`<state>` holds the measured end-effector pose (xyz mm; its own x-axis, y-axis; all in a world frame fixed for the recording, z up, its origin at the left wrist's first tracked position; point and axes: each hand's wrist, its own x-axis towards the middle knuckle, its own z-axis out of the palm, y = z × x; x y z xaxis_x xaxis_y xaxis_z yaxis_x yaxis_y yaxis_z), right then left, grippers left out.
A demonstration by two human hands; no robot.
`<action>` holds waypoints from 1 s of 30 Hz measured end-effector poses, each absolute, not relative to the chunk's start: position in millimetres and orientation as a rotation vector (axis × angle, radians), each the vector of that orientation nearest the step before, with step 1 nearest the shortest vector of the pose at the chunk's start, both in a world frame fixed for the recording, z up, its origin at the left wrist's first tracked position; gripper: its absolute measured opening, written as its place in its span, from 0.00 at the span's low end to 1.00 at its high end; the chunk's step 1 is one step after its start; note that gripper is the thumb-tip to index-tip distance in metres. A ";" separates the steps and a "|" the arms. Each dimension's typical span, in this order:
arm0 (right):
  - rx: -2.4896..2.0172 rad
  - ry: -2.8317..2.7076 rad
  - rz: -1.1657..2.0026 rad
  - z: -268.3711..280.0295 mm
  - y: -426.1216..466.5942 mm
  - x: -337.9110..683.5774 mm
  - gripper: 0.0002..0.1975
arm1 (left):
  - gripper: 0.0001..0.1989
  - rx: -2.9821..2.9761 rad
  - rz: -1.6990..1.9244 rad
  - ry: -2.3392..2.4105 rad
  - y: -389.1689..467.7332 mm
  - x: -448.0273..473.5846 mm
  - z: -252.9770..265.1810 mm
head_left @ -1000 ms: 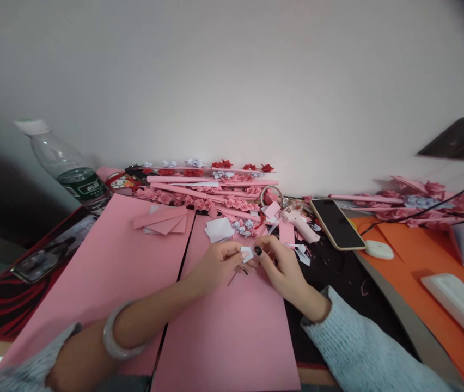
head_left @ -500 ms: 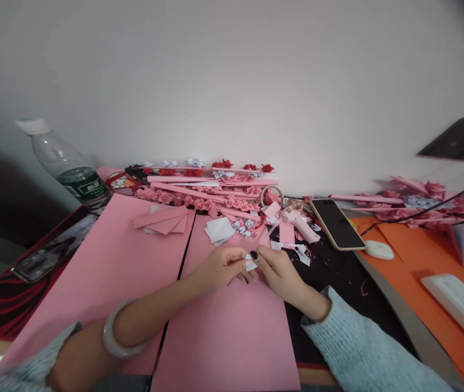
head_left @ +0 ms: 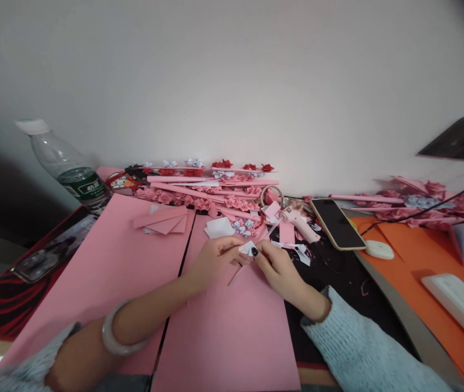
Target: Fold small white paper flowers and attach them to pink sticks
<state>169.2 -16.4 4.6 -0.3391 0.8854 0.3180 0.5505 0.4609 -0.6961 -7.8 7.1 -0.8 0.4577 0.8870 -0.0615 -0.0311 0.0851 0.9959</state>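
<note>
A person's two hands meet above a bench spread with craft paper, gripping a small piece of folded white paper between them. The left hand pinches the piece's left side between thumb and fingers, while the right hand, its thumbnail painted dark, closes on the right side. A thin stick juts out below the fingers; which hand holds it cannot be told. The white piece sits over the far part of the right-hand pink sheet, just nearer than a stack of white paper squares. A second pink sheet lies to the left, folded pink slips on its far end. Beyond, rolled pink tubes and pink paper roses line the wall. To the right of the squares rest a pink glue gun and a phone; a bottle stands far left.
</note>
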 end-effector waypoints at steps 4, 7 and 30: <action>-1.206 -2.045 0.630 4.0 -16.9 169.6 0.08 | 0.11 1.431 0.890 0.923 5.3 -8.3 -0.3; -1.213 -2.033 0.568 3.9 -17.9 169.8 0.09 | 0.11 1.628 0.976 1.028 3.8 -9.1 3.0; -1.173 -2.097 0.512 3.3 -24.9 167.4 0.10 | 0.14 1.954 0.985 0.981 -2.0 -6.8 6.3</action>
<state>167.4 -24.9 3.3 -0.3700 0.8549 0.3636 0.5912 0.5186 -0.6178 -6.8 -2.0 6.3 0.4161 0.8569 0.3042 0.3007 -0.4454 0.8433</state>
